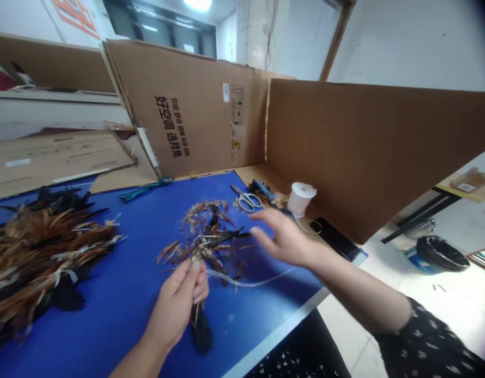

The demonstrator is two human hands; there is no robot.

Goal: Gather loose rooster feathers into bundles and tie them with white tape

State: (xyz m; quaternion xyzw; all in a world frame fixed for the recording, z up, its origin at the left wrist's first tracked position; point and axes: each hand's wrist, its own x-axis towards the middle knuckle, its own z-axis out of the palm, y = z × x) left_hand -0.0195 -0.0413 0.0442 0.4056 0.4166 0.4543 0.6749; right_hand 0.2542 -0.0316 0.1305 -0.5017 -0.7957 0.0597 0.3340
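Note:
My left hand (181, 299) is closed in a pinch over the blue table, with a small bundle of feathers (202, 333) in it. Dark feather ends hang below the fist, and the quill ends stick out above the thumb. A thin white ribbon (250, 284) runs from beside that hand toward the right and passes under my right forearm. My right hand (284, 236) hovers with thumb and fingers apart and nothing visible between them. Just beyond its fingertips lie scissors (248, 201) with pale handles. Loose feather scraps (203, 214) are scattered between and beyond the hands.
A large heap of brown and black feathers (49, 247) covers the table's left side. At the right stand a white spool (301, 197) and a dark flat object (337, 239). Cardboard walls (203, 115) enclose the back and right. A green cord bundle (144, 191) lies behind.

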